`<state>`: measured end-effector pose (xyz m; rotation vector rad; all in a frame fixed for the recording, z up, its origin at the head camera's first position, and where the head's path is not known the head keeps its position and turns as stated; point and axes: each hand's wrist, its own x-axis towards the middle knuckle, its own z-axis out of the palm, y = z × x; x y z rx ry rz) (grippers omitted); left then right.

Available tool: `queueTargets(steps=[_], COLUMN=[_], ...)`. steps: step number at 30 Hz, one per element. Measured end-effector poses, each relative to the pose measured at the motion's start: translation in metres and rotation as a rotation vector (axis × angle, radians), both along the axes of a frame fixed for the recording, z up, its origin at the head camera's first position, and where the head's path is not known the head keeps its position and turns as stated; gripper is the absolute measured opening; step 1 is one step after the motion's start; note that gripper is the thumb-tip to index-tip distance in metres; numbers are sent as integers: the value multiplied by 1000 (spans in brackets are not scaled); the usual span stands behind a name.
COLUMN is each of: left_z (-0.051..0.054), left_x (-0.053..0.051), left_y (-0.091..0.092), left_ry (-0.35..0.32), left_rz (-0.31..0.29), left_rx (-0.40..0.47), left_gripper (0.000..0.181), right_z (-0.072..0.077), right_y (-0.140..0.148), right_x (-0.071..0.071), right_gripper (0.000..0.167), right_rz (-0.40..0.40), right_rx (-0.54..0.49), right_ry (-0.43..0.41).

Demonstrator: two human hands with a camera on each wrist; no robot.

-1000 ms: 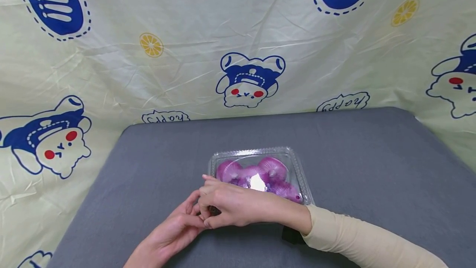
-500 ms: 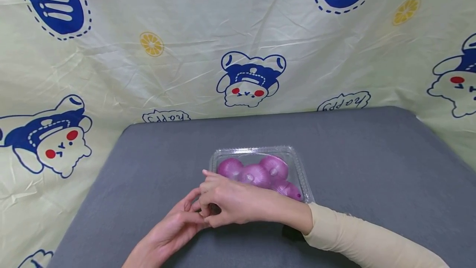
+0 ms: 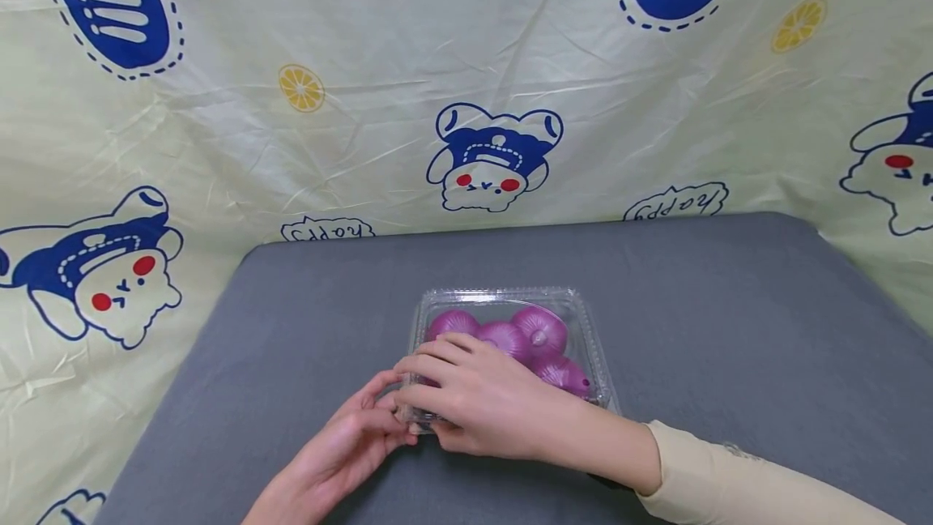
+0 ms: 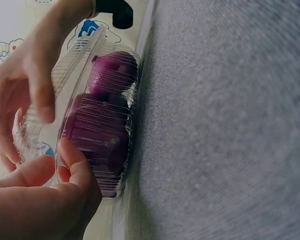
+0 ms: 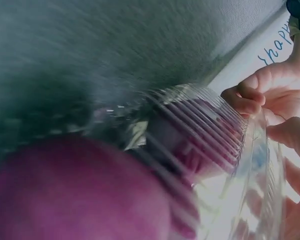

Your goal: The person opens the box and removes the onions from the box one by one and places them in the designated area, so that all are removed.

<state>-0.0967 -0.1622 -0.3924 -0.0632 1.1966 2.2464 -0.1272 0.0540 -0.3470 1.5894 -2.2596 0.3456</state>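
Observation:
A clear plastic clamshell box (image 3: 594, 347) holds several purple onions (image 3: 539, 330), also seen through its ribbed wall in the left wrist view. My left hand (image 3: 350, 436) pinches the rim at the box's near left corner between thumb and fingers. Over the lid's near left part lies my right hand (image 3: 481, 399), its fingers spread and gently bent, touching the top near that corner. Its thumb (image 4: 42, 100) hangs before the rim in the left wrist view. In the right wrist view an onion (image 5: 80, 190) looms close. Whether the lid is fully seated I cannot tell.
The box rests on a table with a grey cloth (image 3: 328, 306). Behind the table hangs a pale curtain (image 3: 379, 160) with blue cartoon bears and orange slices. A dark wrist device (image 4: 122, 14) sits on the right wrist.
My right hand's fingers, bunched at the corner against the left fingers, have spread out over the lid, and the hand has shifted slightly right. The left hand stays at the corner.

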Motion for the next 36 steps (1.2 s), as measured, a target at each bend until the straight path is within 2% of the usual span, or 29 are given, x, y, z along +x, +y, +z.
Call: queueTargets(steps=[7, 16, 21, 31, 36], left_z=[2, 5, 4, 3, 2], left_x=[-1, 1, 0, -2, -3], left_y=[1, 2, 2, 1, 0], left_ry=[-3, -21, -34, -28, -14], left_rz=[6, -6, -5, -3, -23], left_rx=[-50, -71, -78, -70, -59], left_gripper=[61, 69, 75, 84, 88], right_z=[-3, -10, -13, -22, -26], right_y=[27, 54, 67, 95, 105], right_x=[11, 21, 26, 34, 38], right_gripper=[65, 75, 78, 71, 79], right_rz=[-128, -175, -226, -440, -580], right_rx=[58, 15, -30, -67, -52], right_ry=[-35, -36, -28, -47, -161])
